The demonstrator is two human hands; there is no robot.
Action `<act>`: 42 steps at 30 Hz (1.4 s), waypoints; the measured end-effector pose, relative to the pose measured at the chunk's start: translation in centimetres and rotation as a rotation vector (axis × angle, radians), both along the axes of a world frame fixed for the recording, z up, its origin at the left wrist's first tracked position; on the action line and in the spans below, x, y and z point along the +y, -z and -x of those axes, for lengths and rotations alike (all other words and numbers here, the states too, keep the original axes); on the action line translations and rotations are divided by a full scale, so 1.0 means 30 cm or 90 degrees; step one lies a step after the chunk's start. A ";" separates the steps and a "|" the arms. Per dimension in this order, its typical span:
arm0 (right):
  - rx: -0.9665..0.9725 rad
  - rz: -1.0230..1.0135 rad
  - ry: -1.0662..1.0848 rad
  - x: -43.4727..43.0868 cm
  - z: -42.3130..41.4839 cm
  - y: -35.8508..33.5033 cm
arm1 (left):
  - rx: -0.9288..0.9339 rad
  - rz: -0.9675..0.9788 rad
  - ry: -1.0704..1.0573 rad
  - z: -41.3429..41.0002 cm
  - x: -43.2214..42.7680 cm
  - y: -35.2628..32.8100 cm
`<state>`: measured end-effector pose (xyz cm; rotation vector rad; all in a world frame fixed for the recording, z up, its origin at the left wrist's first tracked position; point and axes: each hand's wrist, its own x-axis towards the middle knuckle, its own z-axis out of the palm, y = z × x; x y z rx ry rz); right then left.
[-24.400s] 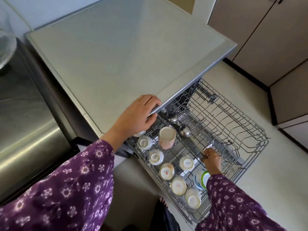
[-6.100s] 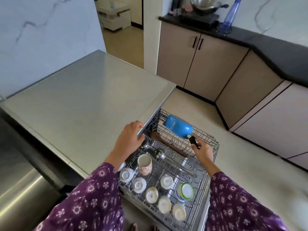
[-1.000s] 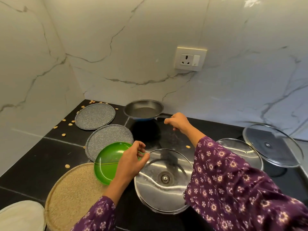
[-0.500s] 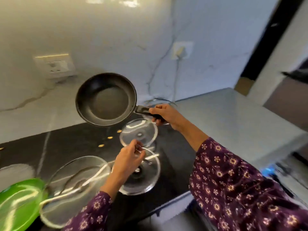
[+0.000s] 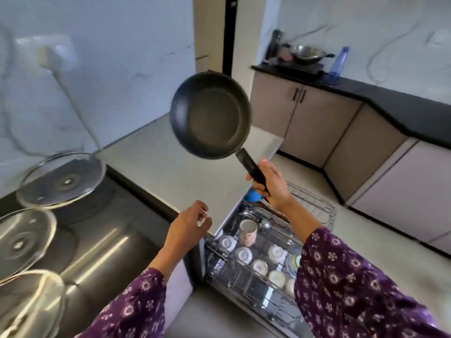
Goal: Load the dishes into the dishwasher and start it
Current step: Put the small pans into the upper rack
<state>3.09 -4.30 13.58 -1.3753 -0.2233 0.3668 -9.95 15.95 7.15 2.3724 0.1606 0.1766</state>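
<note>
My right hand (image 5: 271,185) grips the black handle of a dark frying pan (image 5: 211,114), held up in the air with its inside facing me, above the dishwasher's grey top (image 5: 170,164). My left hand (image 5: 189,228) hovers empty with fingers loosely curled, near the top's front edge. Below, the pulled-out wire rack (image 5: 314,206) holds several upturned white cups (image 5: 244,254), an upright patterned mug (image 5: 247,232) and a blue pan (image 5: 252,196) mostly hidden behind my right hand.
Three glass lids (image 5: 61,180) lie on the black counter (image 5: 136,193) at the left. A cord hangs from a wall socket (image 5: 46,53). Beige cabinets (image 5: 317,123) line the right wall, with a wok (image 5: 306,54) and a blue bottle (image 5: 338,64) on their counter.
I have turned right from the counter toward the dishwasher, carrying the frying pan over it in my right hand. My left hand has let go of the glass lid and moved toward the dishwasher.
</note>
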 end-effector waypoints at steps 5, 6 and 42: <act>-0.068 0.102 0.246 -0.337 -0.128 0.116 | -0.018 -0.032 0.073 -0.209 -0.149 0.049; -0.070 0.138 0.280 -0.406 -0.153 0.154 | -0.028 -0.041 0.083 -0.257 -0.178 0.063; -0.145 0.826 -0.044 -0.950 -0.580 1.093 | -0.124 -0.330 0.258 -0.790 -0.283 0.387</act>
